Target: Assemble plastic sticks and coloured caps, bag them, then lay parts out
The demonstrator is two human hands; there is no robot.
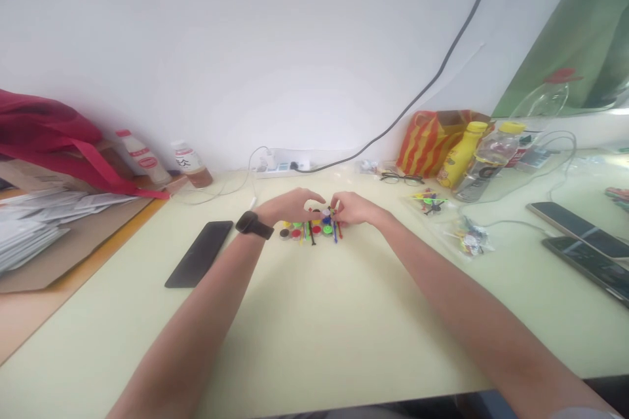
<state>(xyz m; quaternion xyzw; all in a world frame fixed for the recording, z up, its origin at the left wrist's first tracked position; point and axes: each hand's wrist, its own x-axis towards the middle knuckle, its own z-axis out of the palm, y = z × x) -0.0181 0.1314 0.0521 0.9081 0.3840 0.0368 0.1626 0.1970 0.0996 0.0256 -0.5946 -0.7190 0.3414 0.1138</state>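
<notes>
A small pile of coloured plastic pieces (310, 231), round discs and thin sticks in red, green, blue and yellow, lies on the pale green table (314, 327). My left hand (289, 206), with a black watch on its wrist, hovers curled over the pile, fingers pinched together. My right hand (352, 209) is pinched close beside it on a tiny piece that I cannot make out. The fingertips of both hands nearly meet above the pile.
A black phone (200, 253) lies left of my hands. Clear bags of coloured pieces (469, 239) sit to the right, with two phones (580, 236) beyond. Bottles (462, 154), glasses (401, 178), a striped bag and a power strip (280, 167) line the wall. Papers and a red bag (44, 137) are at far left.
</notes>
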